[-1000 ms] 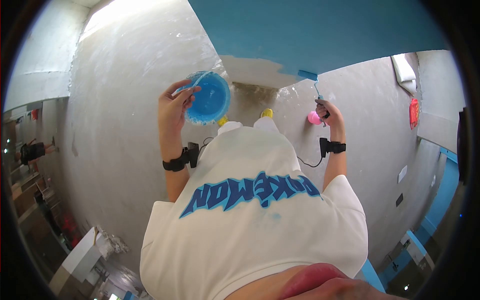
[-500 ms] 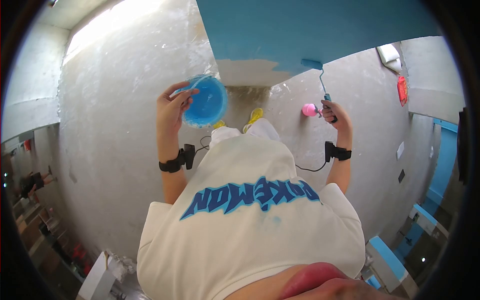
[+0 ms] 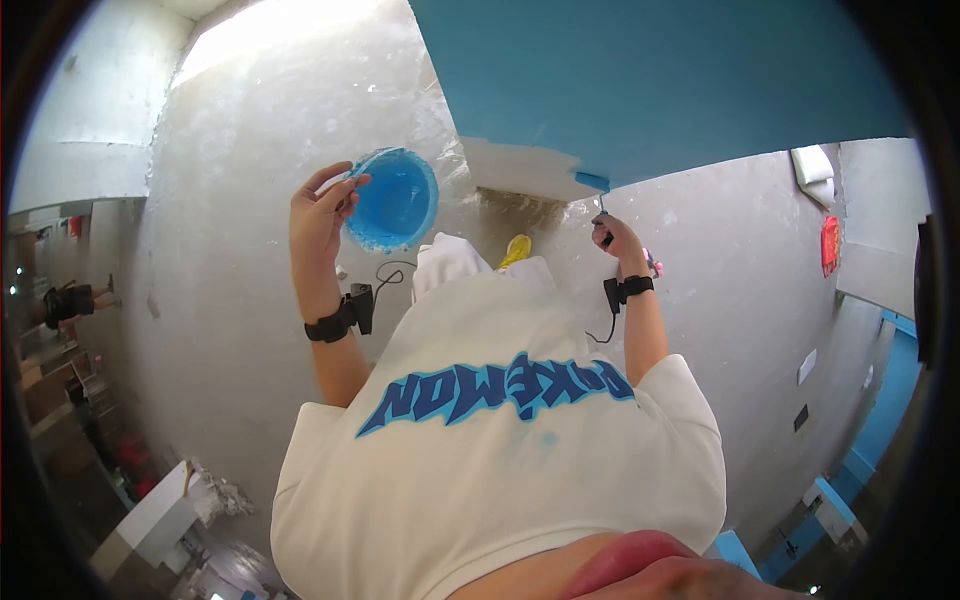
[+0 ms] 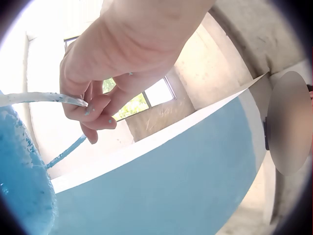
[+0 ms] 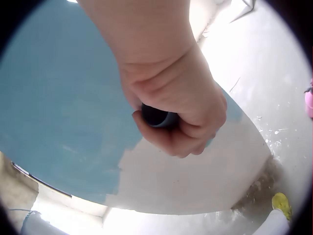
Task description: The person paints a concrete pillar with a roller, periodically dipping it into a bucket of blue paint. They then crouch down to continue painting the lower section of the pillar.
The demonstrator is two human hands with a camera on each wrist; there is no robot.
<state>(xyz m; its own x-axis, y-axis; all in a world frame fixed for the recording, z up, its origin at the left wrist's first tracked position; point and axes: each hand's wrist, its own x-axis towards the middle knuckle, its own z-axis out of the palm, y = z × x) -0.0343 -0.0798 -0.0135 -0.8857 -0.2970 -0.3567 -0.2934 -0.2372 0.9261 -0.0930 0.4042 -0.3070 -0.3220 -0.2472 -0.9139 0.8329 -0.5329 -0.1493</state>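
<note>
In the head view my left hand (image 3: 322, 215) is raised on the left, holding a blue paint bucket (image 3: 432, 215) by its handle. The left wrist view shows the paint-smeared bucket handle (image 4: 44, 98) hooked in my curled fingers. Blue paint coats the inside of the bucket. My right hand (image 3: 620, 243) grips a paint roller (image 3: 592, 181) by its dark handle (image 5: 159, 118). The roller's blue sleeve lies against the lower part of a blue-painted wall (image 3: 660, 90), beside a bare pale patch (image 3: 515, 165). My right hand hides the sleeve in the right wrist view.
A pink object (image 5: 309, 103) stands on the grey floor (image 3: 230, 290) to the right, mostly behind my wrist in the head view. Farther right are a white bag (image 3: 813, 175) and a red packet (image 3: 829, 246). A yellow shoe (image 3: 516, 250) shows below the wall.
The roller shifted right and then back left along the wall, closer to the bare patch, with my right hand following. My left hand keeps its hold on the bucket. One yellow shoe has become hidden.
</note>
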